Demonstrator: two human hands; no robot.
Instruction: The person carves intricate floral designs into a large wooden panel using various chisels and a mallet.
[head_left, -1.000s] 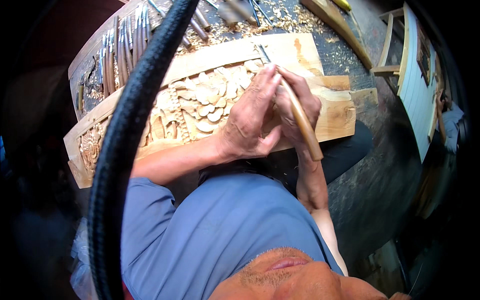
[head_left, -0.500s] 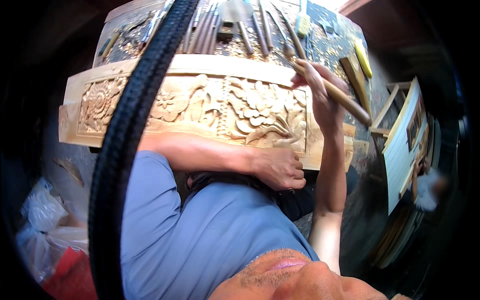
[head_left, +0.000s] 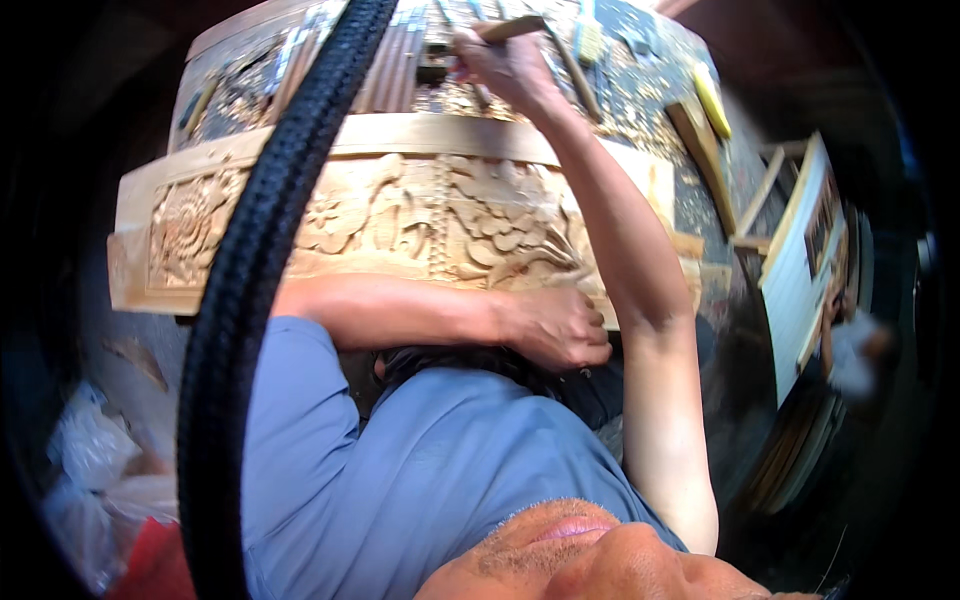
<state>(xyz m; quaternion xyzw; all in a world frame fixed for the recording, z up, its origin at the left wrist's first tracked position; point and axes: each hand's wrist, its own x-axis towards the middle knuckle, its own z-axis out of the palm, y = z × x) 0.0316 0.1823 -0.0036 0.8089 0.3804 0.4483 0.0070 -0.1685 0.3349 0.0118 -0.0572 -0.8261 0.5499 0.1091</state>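
A long pale wooden board, carved with flowers and leaves in relief, lies across the front of the workbench. My left forearm rests along its near edge. My left hand is closed in a loose fist at that edge, and nothing shows sticking out of it. Stretched out past the board's far edge, my right hand is closed around a carving chisel with a wooden handle. The chisel's blade is hidden by the hand. Rows of chisels lie beyond the board, close to my right hand.
Wood chips litter the bench. A brush, a yellow-handled tool and a wooden bar lie at its right. A pale wooden frame stands right, with another person beyond. Plastic bags lie left.
My right hand has moved up and left with the chisel, from above the board's right end to the tools on the bench. The left hand stays at the near edge.
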